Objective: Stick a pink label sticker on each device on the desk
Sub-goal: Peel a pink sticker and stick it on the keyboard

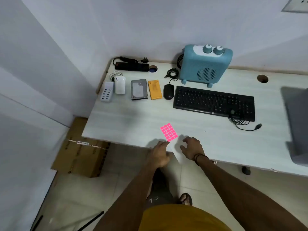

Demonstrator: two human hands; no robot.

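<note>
The left hand [159, 153] touches the near corner of the pink sticker sheet [169, 132] with its fingertips — whether it pinches it, I cannot tell. The right hand [191, 147] hovers just beside, fingers loosely spread, holding nothing. The sheet lies on the desk [126, 120] just beyond both hands, long axis slanting away leftward — the left hand is nearer. The devices sit well beyond.

pink sticker sheet [169, 132], flat, tilted, desk [216, 140] front edge
</note>
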